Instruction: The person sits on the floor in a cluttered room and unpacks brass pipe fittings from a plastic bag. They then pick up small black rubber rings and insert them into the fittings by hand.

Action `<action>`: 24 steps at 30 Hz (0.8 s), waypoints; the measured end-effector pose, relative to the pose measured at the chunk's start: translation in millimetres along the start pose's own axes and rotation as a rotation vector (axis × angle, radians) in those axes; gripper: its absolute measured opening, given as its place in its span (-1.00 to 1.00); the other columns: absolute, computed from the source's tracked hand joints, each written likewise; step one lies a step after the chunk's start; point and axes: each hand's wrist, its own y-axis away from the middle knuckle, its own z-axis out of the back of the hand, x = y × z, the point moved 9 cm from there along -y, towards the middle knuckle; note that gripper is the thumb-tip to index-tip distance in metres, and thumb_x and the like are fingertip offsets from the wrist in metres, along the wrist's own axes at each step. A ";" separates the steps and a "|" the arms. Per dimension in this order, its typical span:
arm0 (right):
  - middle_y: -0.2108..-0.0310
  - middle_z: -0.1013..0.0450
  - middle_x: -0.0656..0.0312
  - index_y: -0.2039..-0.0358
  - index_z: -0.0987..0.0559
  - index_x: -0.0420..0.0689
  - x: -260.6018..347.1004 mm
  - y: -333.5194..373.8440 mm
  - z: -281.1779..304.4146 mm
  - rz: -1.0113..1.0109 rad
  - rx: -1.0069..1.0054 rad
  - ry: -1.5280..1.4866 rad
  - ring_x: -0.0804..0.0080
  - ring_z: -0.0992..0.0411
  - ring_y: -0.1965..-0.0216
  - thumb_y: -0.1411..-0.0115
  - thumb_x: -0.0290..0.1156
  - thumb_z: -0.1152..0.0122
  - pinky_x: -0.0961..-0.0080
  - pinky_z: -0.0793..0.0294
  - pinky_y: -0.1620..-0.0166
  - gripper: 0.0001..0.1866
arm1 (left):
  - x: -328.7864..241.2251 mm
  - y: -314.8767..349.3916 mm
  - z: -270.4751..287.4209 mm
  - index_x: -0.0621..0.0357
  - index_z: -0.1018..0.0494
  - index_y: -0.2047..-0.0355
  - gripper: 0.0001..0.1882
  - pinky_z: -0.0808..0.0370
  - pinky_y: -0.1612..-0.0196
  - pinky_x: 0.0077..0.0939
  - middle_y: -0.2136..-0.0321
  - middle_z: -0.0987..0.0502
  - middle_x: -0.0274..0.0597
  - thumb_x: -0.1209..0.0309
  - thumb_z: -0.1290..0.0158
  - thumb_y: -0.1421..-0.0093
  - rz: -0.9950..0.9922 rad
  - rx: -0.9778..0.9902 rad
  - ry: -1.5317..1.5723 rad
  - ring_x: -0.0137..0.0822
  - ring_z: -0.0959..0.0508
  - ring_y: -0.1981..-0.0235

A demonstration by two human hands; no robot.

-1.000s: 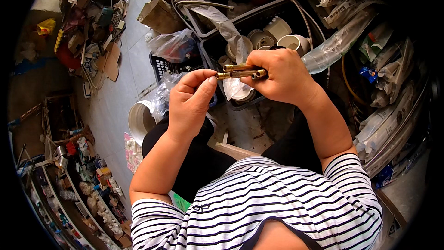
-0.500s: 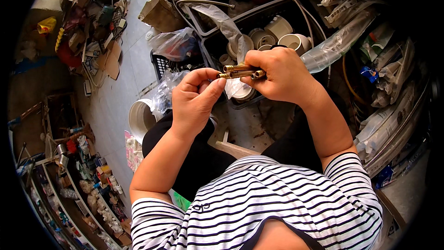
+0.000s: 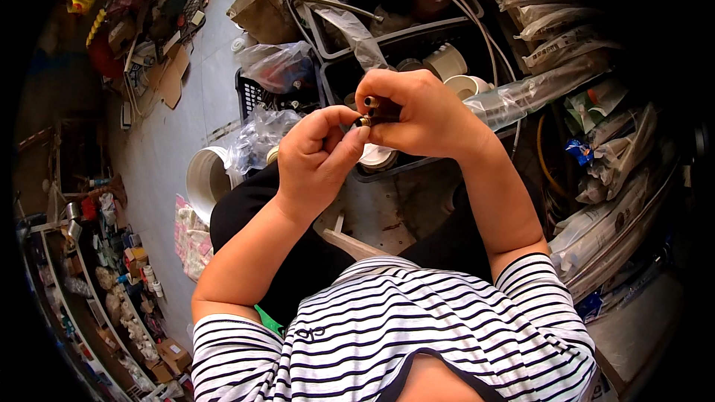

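Note:
Several short brass tubes with threaded ends (image 3: 371, 103) are bunched in my right hand (image 3: 428, 113), its fingers curled around them. Most of their length is hidden by that hand; only the ends poke out on its left side. My left hand (image 3: 319, 150) pinches the end of one tube between thumb and forefinger, touching the bunch. Both hands meet above my lap, in front of a black crate (image 3: 398, 166) that holds white plastic pipe fittings (image 3: 447, 63).
At my left knee is a white bucket (image 3: 195, 182) beside crumpled clear plastic (image 3: 261, 138). Plastic-wrapped lengths (image 3: 558, 52) are stacked on the right. Shelves with small parts (image 3: 97, 290) stand at lower left; clutter and cardboard (image 3: 173, 74) lie at upper left.
My right hand has moved slightly left and turned, so the tubes now point more toward me and show mostly their ends. My left hand keeps its pinch. The view has shifted a little.

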 end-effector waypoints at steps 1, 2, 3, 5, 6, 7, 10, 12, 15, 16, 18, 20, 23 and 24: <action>0.60 -0.37 0.26 0.36 -0.47 -0.19 -2.8 -0.1 -0.7 0.000 0.001 -0.047 0.55 -0.31 0.59 0.18 -0.57 -0.29 0.65 -0.31 0.48 -0.70 | 0.3 -0.5 1.2 0.29 -0.44 0.31 -0.86 -0.12 0.60 -0.83 0.67 -0.24 -0.57 0.57 -0.11 -0.09 -0.001 -0.007 0.018 -0.74 -0.17 0.65; 0.59 -0.37 0.28 0.37 -0.47 -0.20 -4.3 -0.4 -1.6 0.006 -0.003 -0.099 0.59 -0.31 0.57 0.16 -0.58 -0.29 0.66 -0.31 0.48 -0.72 | 1.1 -0.5 2.1 0.29 -0.44 0.31 -0.86 -0.12 0.60 -0.83 0.67 -0.24 -0.57 0.57 -0.12 -0.09 -0.002 -0.013 0.036 -0.74 -0.16 0.66; 0.59 -0.37 0.29 0.38 -0.48 -0.21 -5.9 0.0 -2.1 0.011 -0.008 -0.148 0.62 -0.31 0.56 0.14 -0.59 -0.28 0.67 -0.31 0.47 -0.75 | 2.1 -0.8 2.5 0.29 -0.45 0.31 -0.86 -0.12 0.60 -0.83 0.67 -0.24 -0.57 0.58 -0.12 -0.08 -0.004 -0.016 0.056 -0.73 -0.16 0.66; 0.58 -0.38 0.31 0.39 -0.48 -0.24 -13.5 1.6 -2.8 -0.020 -0.009 -0.281 0.66 -0.31 0.53 0.10 -0.60 -0.28 0.68 -0.31 0.46 -0.78 | 4.2 -2.3 4.1 0.29 -0.44 0.31 -0.85 -0.12 0.60 -0.83 0.67 -0.24 -0.57 0.58 -0.12 -0.08 -0.013 -0.029 0.030 -0.73 -0.16 0.65; 0.56 -0.39 0.31 0.39 -0.49 -0.25 -20.3 3.5 -3.9 -0.055 -0.004 -0.371 0.67 -0.31 0.52 0.09 -0.59 -0.28 0.68 -0.31 0.45 -0.80 | 4.5 -2.3 6.0 0.29 -0.44 0.31 -0.85 -0.12 0.60 -0.83 0.67 -0.24 -0.57 0.58 -0.12 -0.08 -0.015 -0.036 0.011 -0.73 -0.16 0.65; 0.55 -0.40 0.31 0.40 -0.49 -0.26 -25.7 4.6 -5.4 -0.088 0.001 -0.460 0.67 -0.31 0.50 0.07 -0.59 -0.28 0.69 -0.32 0.45 -0.81 | 3.9 -1.8 6.6 0.28 -0.44 0.31 -0.85 -0.11 0.60 -0.83 0.67 -0.24 -0.57 0.58 -0.12 -0.08 -0.013 -0.031 0.010 -0.73 -0.16 0.65; 0.53 -0.41 0.31 0.41 -0.50 -0.26 -18.5 3.2 -5.0 -0.026 0.038 -0.338 0.69 -0.32 0.48 0.06 -0.59 -0.28 0.71 -0.33 0.43 -0.83 | 2.4 -1.1 8.0 0.28 -0.44 0.30 -0.85 -0.10 0.60 -0.84 0.66 -0.23 -0.58 0.59 -0.12 -0.09 -0.013 -0.025 0.012 -0.73 -0.15 0.64; 0.53 -0.44 0.28 0.34 -0.53 -0.26 -18.0 2.8 -4.5 0.029 -0.013 -0.364 0.68 -0.36 0.48 0.04 -0.58 -0.27 0.72 -0.36 0.41 -0.80 | 4.5 -1.4 10.3 0.27 -0.44 0.29 -0.84 -0.09 0.59 -0.84 0.66 -0.22 -0.58 0.59 -0.12 -0.09 -0.025 -0.039 0.019 -0.73 -0.14 0.63; 0.54 -0.46 0.26 0.31 -0.56 -0.26 -15.5 2.5 -3.1 0.073 -0.068 -0.419 0.67 -0.38 0.49 0.03 -0.53 -0.28 0.71 -0.38 0.42 -0.78 | 2.2 0.9 12.1 0.26 -0.46 0.29 -0.84 -0.09 0.59 -0.83 0.64 -0.22 -0.58 0.59 -0.13 -0.08 -0.048 -0.070 0.032 -0.73 -0.14 0.63; 0.54 -0.46 0.27 0.31 -0.57 -0.25 -13.1 2.8 -1.3 0.064 -0.063 -0.408 0.67 -0.38 0.50 0.03 -0.53 -0.29 0.71 -0.38 0.43 -0.78 | 1.2 1.9 13.3 0.26 -0.46 0.29 -0.83 -0.09 0.59 -0.83 0.64 -0.23 -0.58 0.59 -0.14 -0.08 -0.054 -0.085 0.021 -0.72 -0.15 0.62; 0.54 -0.46 0.28 0.33 -0.59 -0.24 -13.1 4.1 0.6 0.057 -0.075 -0.402 0.67 -0.37 0.51 0.04 -0.53 -0.29 0.71 -0.37 0.44 -0.79 | 1.8 3.0 13.6 0.26 -0.48 0.31 -0.84 -0.11 0.59 -0.82 0.63 -0.25 -0.55 0.60 -0.15 -0.06 -0.087 -0.125 0.035 -0.71 -0.17 0.63; 0.54 -0.46 0.28 0.36 -0.59 -0.24 -16.6 5.7 1.5 0.064 -0.108 -0.411 0.67 -0.38 0.51 0.04 -0.53 -0.30 0.71 -0.37 0.44 -0.82 | -1.6 2.4 13.3 0.27 -0.49 0.32 -0.84 -0.12 0.59 -0.81 0.63 -0.27 -0.52 0.60 -0.16 -0.05 -0.139 -0.150 0.032 -0.69 -0.19 0.63; 0.54 -0.46 0.28 0.38 -0.60 -0.23 -14.3 6.6 4.4 0.104 -0.145 -0.379 0.67 -0.37 0.52 0.05 -0.54 -0.30 0.71 -0.36 0.45 -0.84 | -11.3 1.5 13.0 0.27 -0.51 0.34 -0.84 -0.14 0.59 -0.79 0.63 -0.31 -0.47 0.62 -0.18 -0.03 -0.234 -0.168 -0.020 -0.65 -0.21 0.63; 0.54 -0.46 0.29 0.38 -0.60 -0.23 -12.8 7.2 5.0 0.126 -0.152 -0.372 0.66 -0.37 0.52 0.05 -0.57 -0.30 0.71 -0.33 0.47 -0.84 | -16.6 2.3 13.0 0.28 -0.51 0.35 -0.84 -0.14 0.60 -0.78 0.63 -0.32 -0.45 0.62 -0.18 -0.02 -0.265 -0.174 -0.054 -0.64 -0.22 0.64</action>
